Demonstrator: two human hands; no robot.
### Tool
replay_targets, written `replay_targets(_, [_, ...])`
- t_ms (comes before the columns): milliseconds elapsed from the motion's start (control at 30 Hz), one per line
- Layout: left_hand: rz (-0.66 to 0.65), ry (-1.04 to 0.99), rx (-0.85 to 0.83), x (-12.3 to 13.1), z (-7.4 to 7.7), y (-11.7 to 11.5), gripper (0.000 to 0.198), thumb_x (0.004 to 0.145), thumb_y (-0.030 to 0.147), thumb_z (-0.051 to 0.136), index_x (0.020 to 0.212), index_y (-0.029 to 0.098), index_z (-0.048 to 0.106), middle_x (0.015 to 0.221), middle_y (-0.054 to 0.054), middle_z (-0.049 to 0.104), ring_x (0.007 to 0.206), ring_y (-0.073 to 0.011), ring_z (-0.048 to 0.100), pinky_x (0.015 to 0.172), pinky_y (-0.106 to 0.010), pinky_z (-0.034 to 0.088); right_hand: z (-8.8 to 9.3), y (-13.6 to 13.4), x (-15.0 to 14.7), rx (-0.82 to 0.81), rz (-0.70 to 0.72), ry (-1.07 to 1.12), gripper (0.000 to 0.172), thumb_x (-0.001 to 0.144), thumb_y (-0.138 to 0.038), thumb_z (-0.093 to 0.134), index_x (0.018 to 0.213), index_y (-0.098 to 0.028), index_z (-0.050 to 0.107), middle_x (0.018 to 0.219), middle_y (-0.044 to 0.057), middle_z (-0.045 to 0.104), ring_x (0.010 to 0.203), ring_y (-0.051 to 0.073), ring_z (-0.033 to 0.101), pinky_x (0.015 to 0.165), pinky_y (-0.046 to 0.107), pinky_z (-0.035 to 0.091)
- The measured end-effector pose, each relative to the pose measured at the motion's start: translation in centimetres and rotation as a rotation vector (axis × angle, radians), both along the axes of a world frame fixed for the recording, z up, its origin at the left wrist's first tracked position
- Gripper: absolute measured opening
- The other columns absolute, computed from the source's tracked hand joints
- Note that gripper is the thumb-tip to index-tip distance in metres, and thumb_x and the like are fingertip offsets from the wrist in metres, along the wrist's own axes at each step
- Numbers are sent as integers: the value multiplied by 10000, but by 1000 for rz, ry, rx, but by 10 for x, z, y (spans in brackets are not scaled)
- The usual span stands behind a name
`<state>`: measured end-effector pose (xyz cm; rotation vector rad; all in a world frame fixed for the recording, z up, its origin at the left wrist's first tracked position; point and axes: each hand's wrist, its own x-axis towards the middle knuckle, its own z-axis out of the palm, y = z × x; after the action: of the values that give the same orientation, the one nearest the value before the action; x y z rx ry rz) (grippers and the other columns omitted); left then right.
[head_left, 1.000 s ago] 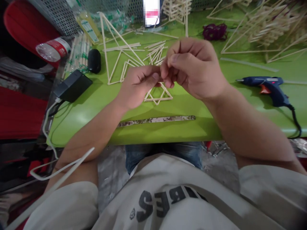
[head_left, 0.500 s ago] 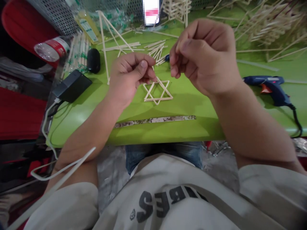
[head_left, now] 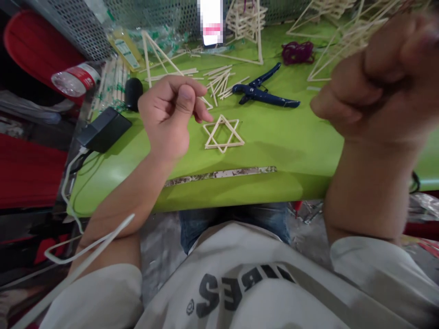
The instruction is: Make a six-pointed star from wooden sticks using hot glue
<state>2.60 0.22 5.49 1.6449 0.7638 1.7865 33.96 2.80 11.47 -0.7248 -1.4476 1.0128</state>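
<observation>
A six-pointed star of thin wooden sticks point(head_left: 224, 145) lies flat on the green table point(head_left: 288, 146). My left hand point(head_left: 171, 112) hovers just left of it, with the thumb pressed to curled fingers; whatever they pinch, if anything, is too small to see. Far to the right, my right hand point(head_left: 380, 82) is raised near the camera, closed and partly blurred, its fingertips turned away. Between the hands, behind the star, rest dark blue cutting pliers point(head_left: 262, 93) with handles spread. Loose short sticks point(head_left: 219, 80) are heaped beside the pliers.
A patterned flat strip point(head_left: 226, 173) lies near the table's front edge. Purple yarn point(head_left: 297, 52), stick structures point(head_left: 245, 20) and a phone point(head_left: 211, 27) stand at the back. A black adapter point(head_left: 104, 130), a plastic bottle point(head_left: 75, 80) and a yellow bottle point(head_left: 125, 50) are at left.
My right hand has swung away to the right and up, uncovering the pliers and yarn and now hiding the blue glue gun. My left hand has shifted slightly left, away from the star.
</observation>
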Motion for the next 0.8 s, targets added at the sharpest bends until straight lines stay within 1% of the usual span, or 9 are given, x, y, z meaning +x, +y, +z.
replay_targets(67, [13, -15, 34, 1, -2, 0, 341, 1182, 555, 783, 1040, 270, 904, 701, 26, 740, 596, -113, 650, 604, -333, 528, -21, -7, 26, -31, 68, 58, 1079, 594, -741, 1127, 572, -233, 176, 649, -62, 103, 411, 51, 167, 312, 322, 86])
replay_targets(133, [31, -33, 42, 1, -1, -2, 345, 1171, 564, 795, 997, 277, 872, 680, 38, 699, 589, -103, 619, 608, -312, 509, -47, -16, 53, -35, -41, 151, 1108, 523, -770, 1118, 521, -235, 148, 535, -79, 58, 361, 42, 85, 320, 308, -10])
replay_targets(233, [3, -96, 70, 3, 4, -8, 324, 1158, 548, 823, 973, 281, 828, 679, 50, 640, 607, -90, 612, 631, -281, 509, -79, -37, 80, -100, -262, 195, 865, 599, -671, 1029, 461, -272, 274, 424, -78, 71, 342, 63, 37, 350, 323, -60])
replay_targets(267, [-19, -105, 77, 3, 7, -10, 300, 1152, 525, 838, 980, 280, 826, 685, 52, 629, 617, -87, 624, 644, -274, 522, -86, -46, 83, -91, -321, 227, 773, 638, -621, 1002, 468, -281, 329, 432, -77, 95, 348, 77, 73, 360, 323, -44])
replay_targets(333, [-21, -102, 100, 4, 12, -12, 262, 1150, 488, 854, 998, 274, 846, 703, 46, 628, 634, -86, 649, 655, -267, 546, -93, -59, 78, -49, -364, 225, 602, 763, -522, 969, 519, -277, 476, 474, -34, 329, 373, 108, 258, 372, 325, 84])
replay_targets(400, [12, -73, 156, 5, 14, -12, 285, 1148, 511, 852, 989, 275, 871, 696, 45, 620, 613, -84, 646, 625, -257, 547, -92, -65, 62, -14, -265, 132, 482, 905, -476, 939, 620, -259, 617, 661, 35, 638, 459, 136, 512, 413, 329, 306])
replay_targets(500, [55, -47, 216, 5, 15, -10, 376, 1151, 606, 815, 959, 291, 884, 655, 48, 586, 562, -87, 622, 583, -246, 537, -80, -51, 16, -19, -51, -16, 417, 1065, -546, 863, 813, -228, 768, 998, 101, 862, 584, 152, 710, 535, 331, 530])
replay_targets(667, [73, -26, 169, 3, 19, -15, 388, 1153, 623, 800, 942, 306, 875, 670, 26, 652, 588, -125, 658, 604, -286, 575, -59, 9, -85, -122, 544, -307, 453, 1170, -628, 739, 983, -216, 730, 860, 44, 823, 705, 160, 806, 496, 238, 516])
replay_targets(800, [142, -103, 139, -6, 17, -9, 382, 1147, 652, 799, 965, 317, 833, 725, 37, 706, 645, -135, 693, 668, -309, 603, -54, 41, -129, -227, 667, -311, 434, 1213, -451, 714, 853, -224, 626, 779, 36, 792, 617, 124, 719, 510, 229, 530])
